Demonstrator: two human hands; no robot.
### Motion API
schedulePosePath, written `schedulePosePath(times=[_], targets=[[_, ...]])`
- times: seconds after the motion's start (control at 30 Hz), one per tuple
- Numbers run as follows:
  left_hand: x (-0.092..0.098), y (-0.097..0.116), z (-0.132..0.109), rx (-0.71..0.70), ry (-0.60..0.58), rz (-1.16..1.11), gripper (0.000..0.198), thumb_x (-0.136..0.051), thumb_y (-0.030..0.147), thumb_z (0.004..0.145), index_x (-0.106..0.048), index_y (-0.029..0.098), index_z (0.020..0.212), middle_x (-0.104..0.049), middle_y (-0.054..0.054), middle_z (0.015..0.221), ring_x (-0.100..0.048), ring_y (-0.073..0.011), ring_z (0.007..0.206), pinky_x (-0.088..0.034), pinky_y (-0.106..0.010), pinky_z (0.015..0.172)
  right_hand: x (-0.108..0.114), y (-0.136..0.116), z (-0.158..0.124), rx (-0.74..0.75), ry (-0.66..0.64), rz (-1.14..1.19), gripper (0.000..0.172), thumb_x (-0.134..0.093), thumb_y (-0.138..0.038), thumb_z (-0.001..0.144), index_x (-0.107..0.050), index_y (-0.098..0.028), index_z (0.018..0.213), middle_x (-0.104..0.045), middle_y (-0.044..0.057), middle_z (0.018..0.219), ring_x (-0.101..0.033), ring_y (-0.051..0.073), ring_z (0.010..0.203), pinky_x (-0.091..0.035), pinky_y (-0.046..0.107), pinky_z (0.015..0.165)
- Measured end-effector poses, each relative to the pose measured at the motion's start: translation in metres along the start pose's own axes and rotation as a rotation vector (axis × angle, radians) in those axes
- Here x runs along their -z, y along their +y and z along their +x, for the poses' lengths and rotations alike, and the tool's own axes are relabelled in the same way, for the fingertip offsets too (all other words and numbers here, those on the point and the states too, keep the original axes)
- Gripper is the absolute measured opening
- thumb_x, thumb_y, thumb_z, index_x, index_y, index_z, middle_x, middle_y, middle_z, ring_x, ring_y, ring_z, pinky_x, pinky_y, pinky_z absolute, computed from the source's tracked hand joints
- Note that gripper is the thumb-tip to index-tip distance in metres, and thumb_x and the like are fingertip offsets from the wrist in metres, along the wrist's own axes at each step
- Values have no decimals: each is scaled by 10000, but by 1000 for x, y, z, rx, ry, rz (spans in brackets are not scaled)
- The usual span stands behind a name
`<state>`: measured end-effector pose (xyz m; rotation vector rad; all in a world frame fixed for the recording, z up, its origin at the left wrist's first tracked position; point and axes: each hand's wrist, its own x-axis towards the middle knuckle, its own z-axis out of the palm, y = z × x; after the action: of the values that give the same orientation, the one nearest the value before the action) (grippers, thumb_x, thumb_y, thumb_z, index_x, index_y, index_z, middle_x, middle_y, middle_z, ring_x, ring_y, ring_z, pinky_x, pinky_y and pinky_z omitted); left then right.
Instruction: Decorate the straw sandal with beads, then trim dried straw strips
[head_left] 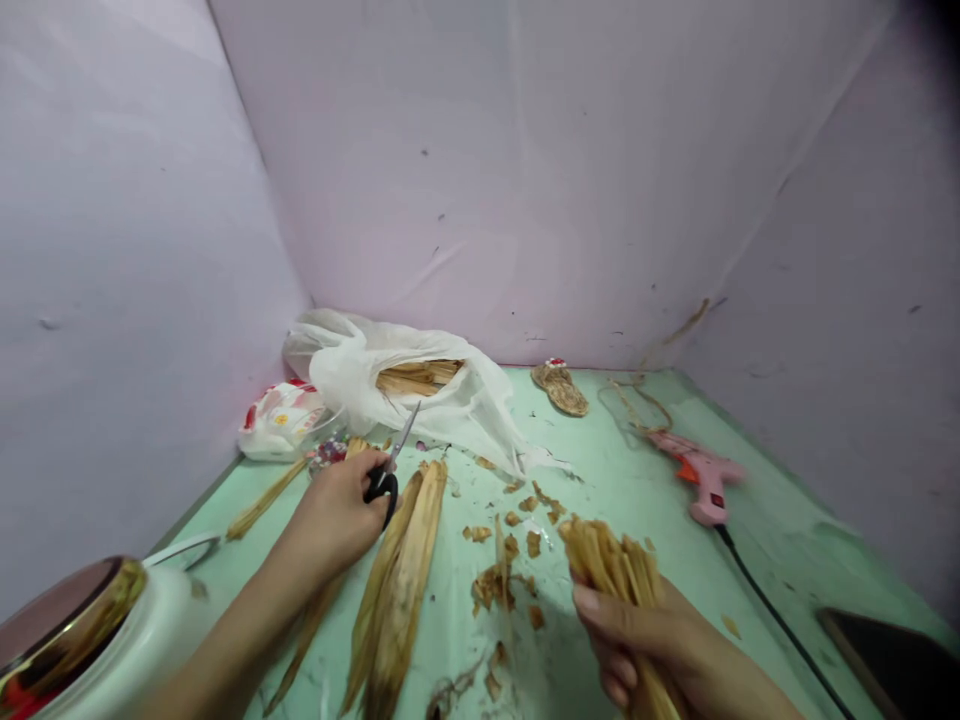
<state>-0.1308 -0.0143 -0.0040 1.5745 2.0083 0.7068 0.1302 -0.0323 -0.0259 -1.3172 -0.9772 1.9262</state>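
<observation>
My left hand (337,512) is closed around the black handles of a pair of scissors (405,440), whose blades point away toward the white bag. Just right of that hand, long dried husk strips (409,590) lie on the green tabletop. In my right hand (660,640) is an upright bundle of dried husks (611,560), gripped below its trimmed, bunched top; the lower part runs out of view. Between both hands, small husk scraps (491,585) are scattered over the surface.
A white plastic bag (480,400) holding more husks (420,377) lies at the back. A pink glue gun (709,480) with a black cord rests at the right, near a dark flat device (892,660). A small woven sole (561,388) sits behind; a white pot (142,630) stands front left.
</observation>
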Motion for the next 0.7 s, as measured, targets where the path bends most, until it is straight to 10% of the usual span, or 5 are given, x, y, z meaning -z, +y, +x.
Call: schedulePosePath(times=[0.23, 0.7], targets=[[-36, -12, 1, -10, 8, 223, 138, -527, 177, 640, -596, 226, 749, -604, -24, 629, -545, -207, 610, -266, -259, 515, -1, -3, 0, 1, 41, 70, 343, -756, -396, 554, -552, -158, 693, -453, -74, 378, -403, 58, 379, -338, 177, 421], [-12, -16, 9, -33, -70, 185, 178, -491, 187, 657, -588, 204, 806, -590, 23, 599, -545, -146, 555, -363, -212, 496, -2, -3, 0, 6, 119, 65, 299, -748, -394, 550, -562, -185, 656, -470, -63, 383, -420, 87, 410, -347, 203, 443]])
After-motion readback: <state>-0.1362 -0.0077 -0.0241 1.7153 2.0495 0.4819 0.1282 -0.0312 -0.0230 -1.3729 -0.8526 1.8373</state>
